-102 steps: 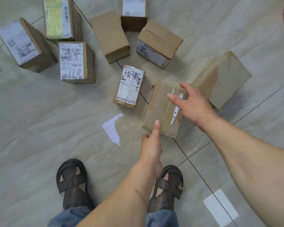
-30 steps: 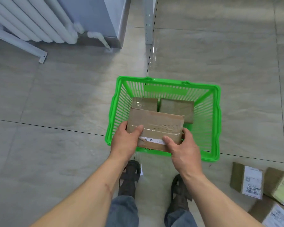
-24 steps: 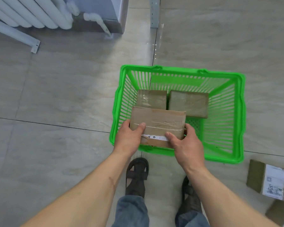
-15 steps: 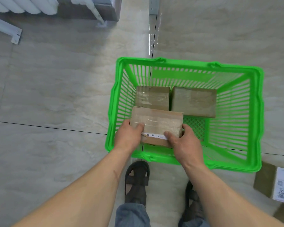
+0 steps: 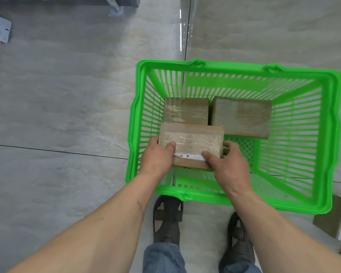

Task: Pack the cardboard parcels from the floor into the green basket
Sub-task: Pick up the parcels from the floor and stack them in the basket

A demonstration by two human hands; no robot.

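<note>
The green basket (image 5: 331, 134) stands on the tiled floor in front of my feet. Two cardboard parcels lie side by side at its far end, a smaller one (image 5: 186, 110) on the left and a wider one (image 5: 241, 116) on the right. A flat taped parcel (image 5: 193, 141) with a white label strip is inside the basket's near left corner, held from both ends. My left hand (image 5: 156, 158) grips its left end and my right hand (image 5: 227, 166) its right end, thumbs on top.
Another parcel (image 5: 337, 221) with a white label lies on the floor at the right edge, beside the basket's near right corner. A white radiator bracket (image 5: 0, 29) and pipe (image 5: 113, 5) sit at the top left. My sandalled feet (image 5: 167, 219) stand just behind the basket.
I picked the flat parcel up off the floor with both hands, carried it to the basket and have lowered it inside, into the near left corner. The camera has closed in on the basket.
</note>
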